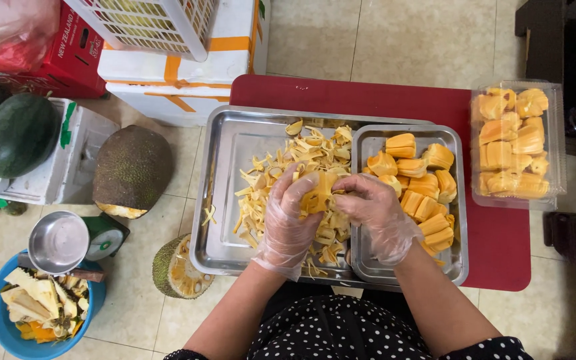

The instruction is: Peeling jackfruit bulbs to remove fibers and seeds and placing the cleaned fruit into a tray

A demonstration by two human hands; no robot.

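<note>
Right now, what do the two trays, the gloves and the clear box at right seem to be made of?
Big tray and small tray: likely stainless steel, silvery with dull reflections. Gloves on the left hand and right hand: thin clear plastic film, wrinkled, skin showing through. Clear box: thin moulded plastic, glossy, yellow fruit visible through it.

I note bare steel in the large tray's left part, open for passing. Its centre is blocked by a heap of pale strips. The small tray is crowded with jackfruit pods. Red table right of it lies open up to the clear box.
</note>
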